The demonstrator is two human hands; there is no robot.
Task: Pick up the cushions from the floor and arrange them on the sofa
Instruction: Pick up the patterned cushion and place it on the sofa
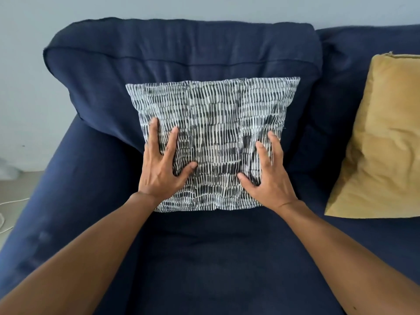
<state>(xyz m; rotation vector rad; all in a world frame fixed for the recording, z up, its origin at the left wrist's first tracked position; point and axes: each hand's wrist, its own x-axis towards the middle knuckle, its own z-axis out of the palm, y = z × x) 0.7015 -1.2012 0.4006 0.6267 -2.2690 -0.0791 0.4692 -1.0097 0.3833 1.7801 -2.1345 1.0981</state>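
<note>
Cushion with a black-and-white dashed print stands on the seat of the navy sofa, leaning against the back pillow at the sofa's left end. Both hands lie flat on its lower front, fingers spread, gripping nothing: left hand on the lower left part, right hand on the lower right. To the right, apart from it, a mustard cushion leans against the backrest.
</note>
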